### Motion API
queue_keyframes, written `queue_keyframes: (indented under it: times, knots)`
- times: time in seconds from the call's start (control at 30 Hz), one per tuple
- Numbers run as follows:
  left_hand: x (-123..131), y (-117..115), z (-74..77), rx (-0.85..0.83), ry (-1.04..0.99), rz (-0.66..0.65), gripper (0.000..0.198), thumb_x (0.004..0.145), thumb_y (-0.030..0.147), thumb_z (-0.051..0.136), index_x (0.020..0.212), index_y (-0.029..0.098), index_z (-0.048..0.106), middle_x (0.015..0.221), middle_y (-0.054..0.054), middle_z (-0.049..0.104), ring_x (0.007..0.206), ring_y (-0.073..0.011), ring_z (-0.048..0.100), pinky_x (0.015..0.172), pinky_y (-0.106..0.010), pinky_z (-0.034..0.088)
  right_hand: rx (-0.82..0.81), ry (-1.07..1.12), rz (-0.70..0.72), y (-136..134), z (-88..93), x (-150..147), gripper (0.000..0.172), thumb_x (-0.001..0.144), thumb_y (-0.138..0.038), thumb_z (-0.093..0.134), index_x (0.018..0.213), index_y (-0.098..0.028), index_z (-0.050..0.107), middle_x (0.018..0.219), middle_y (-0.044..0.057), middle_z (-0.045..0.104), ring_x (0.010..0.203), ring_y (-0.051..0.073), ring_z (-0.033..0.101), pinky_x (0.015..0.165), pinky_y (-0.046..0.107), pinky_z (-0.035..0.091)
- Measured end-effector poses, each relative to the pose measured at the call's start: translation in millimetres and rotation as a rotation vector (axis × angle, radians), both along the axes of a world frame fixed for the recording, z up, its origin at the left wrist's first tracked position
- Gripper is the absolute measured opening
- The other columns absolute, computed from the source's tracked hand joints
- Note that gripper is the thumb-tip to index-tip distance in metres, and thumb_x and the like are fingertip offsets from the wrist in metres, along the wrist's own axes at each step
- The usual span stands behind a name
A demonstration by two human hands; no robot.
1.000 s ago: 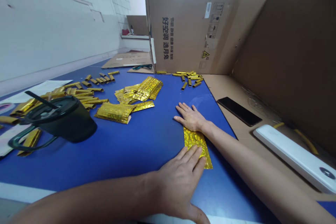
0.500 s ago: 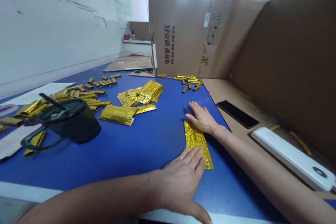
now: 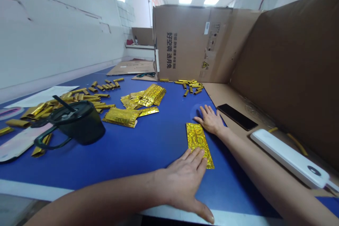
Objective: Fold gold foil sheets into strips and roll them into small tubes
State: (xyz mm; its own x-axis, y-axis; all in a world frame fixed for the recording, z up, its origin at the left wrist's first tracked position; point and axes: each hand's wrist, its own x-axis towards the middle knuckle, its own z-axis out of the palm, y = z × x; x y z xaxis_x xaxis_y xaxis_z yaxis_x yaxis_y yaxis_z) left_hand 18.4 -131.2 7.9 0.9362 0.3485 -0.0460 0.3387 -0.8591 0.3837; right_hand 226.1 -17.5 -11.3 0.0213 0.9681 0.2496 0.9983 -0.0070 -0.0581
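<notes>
A flat gold foil sheet [image 3: 197, 136] with an embossed pattern lies on the blue tabletop [image 3: 156, 152]. My left hand [image 3: 185, 176] rests flat across its near part, fingers stretched out and thumb spread toward the table's front edge. Just beyond the sheet's far right corner, my right hand [image 3: 211, 119] lies with its fingers apart, holding nothing. To the left are a pile of flat gold packets [image 3: 150, 95] and a single gold packet [image 3: 120, 117] with one end showing brown.
A dark lidded mug [image 3: 82, 123] with a straw stands on the left, near many small gold tubes [image 3: 76, 95]. More gold tubes [image 3: 192, 85] lie by the cardboard box wall [image 3: 190, 49]. A black phone [image 3: 237, 116] and a white elongated device [image 3: 288, 157] rest on cardboard at right.
My right hand has moved off the gold sheet's far end, slightly to the right, with its fingers spread wider. My left hand stays on the sheet. The camera view has shifted a little.
</notes>
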Motion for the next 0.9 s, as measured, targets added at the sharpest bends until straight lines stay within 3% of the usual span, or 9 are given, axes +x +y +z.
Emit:
queue_keyframes:
  times: [0.07,0.17,0.27,0.33,0.43,0.53,0.67,0.8,0.9]
  knots:
    - [0,1,-0.8,0.015,-0.028,0.008,0.099,0.063,0.071,0.037,0.131,0.002,0.017,0.137,-0.021,0.009,0.127,-0.0302,0.006,0.101,-0.043,0.011,0.058,0.125,0.018,-9,7.1,5,0.059,0.08,-0.048,0.037,0.125,-0.01,0.035,0.131,0.017,0.035,0.12,0.027,0.029,0.095,0.046,0.023]
    - [0,6,2.0,0.015,-0.057,0.001,0.093,0.064,0.069,0.039,0.128,0.004,0.026,0.136,-0.02,0.017,0.125,-0.0303,0.014,0.101,-0.042,0.014,0.002,0.373,0.213,-33,22.3,7,0.033,0.08,-0.035,0.042,0.104,-0.014,0.053,0.106,0.01,0.058,0.098,0.019,0.052,0.085,0.032,0.037]
    - [2,15,8.7,-0.004,-0.08,0.0,0.082,0.066,0.067,0.041,0.123,0.008,0.035,0.13,-0.018,0.033,0.12,-0.0301,0.027,0.097,-0.041,0.021,-0.17,0.469,0.407,-61,37.2,3,0.017,0.077,-0.027,0.047,0.081,-0.016,0.059,0.082,0.005,0.062,0.079,0.016,0.056,0.075,0.028,0.042]
    - [3,21,13.3,-0.034,-0.091,0.004,0.071,0.07,0.061,0.042,0.121,0.012,0.037,0.124,-0.015,0.041,0.114,-0.028,0.036,0.093,-0.039,0.028,-0.27,0.42,0.518,-79,43.9,0,0.013,0.076,-0.022,0.047,0.076,-0.018,0.06,0.079,0.003,0.061,0.076,0.015,0.056,0.074,0.028,0.042]
    - [3,29,17.3,-0.082,-0.084,0.057,0.06,0.074,0.054,0.042,0.121,0.016,0.037,0.116,-0.012,0.047,0.106,-0.0252,0.044,0.087,-0.037,0.034,-0.382,0.311,0.623,-101,48.2,-3,0.017,0.075,-0.016,0.046,0.078,-0.021,0.062,0.088,0.002,0.061,0.086,0.016,0.054,0.081,0.03,0.039]
    - [3,32,17.9,-0.138,-0.081,0.09,0.055,0.077,0.048,0.042,0.122,0.017,0.035,0.114,-0.011,0.048,0.104,-0.0234,0.045,0.086,-0.035,0.036,-0.426,0.249,0.586,-116,47.5,-1,0.024,0.071,-0.017,0.052,0.093,-0.024,0.06,0.115,0.004,0.051,0.106,0.019,0.045,0.09,0.033,0.033]
    - [2,35,17.5,-0.186,-0.089,0.093,0.057,0.076,0.046,0.044,0.124,0.018,0.032,0.117,-0.01,0.046,0.106,-0.0227,0.044,0.087,-0.035,0.035,-0.456,0.202,0.531,-126,43.0,2,0.046,0.067,-0.021,0.057,0.112,-0.026,0.049,0.128,0.003,0.041,0.119,0.023,0.031,0.097,0.039,0.025]
    - [1,36,18.2,-0.21,-0.076,0.092,0.063,0.074,0.048,0.047,0.126,0.017,0.03,0.12,-0.01,0.044,0.108,-0.0228,0.042,0.088,-0.034,0.035,-0.449,0.169,0.56,-130,42.2,0,0.044,0.067,-0.023,0.058,0.111,-0.026,0.05,0.13,0.002,0.038,0.121,0.023,0.028,0.098,0.041,0.021]
    - [1,36,18.4,-0.212,-0.056,0.089,0.068,0.071,0.052,0.048,0.126,0.017,0.029,0.122,-0.012,0.042,0.11,-0.0241,0.04,0.088,-0.035,0.034,-0.411,0.143,0.587,-133,46.4,-6,0.033,0.07,-0.023,0.055,0.103,-0.025,0.055,0.127,0.003,0.041,0.119,0.023,0.031,0.098,0.042,0.021]
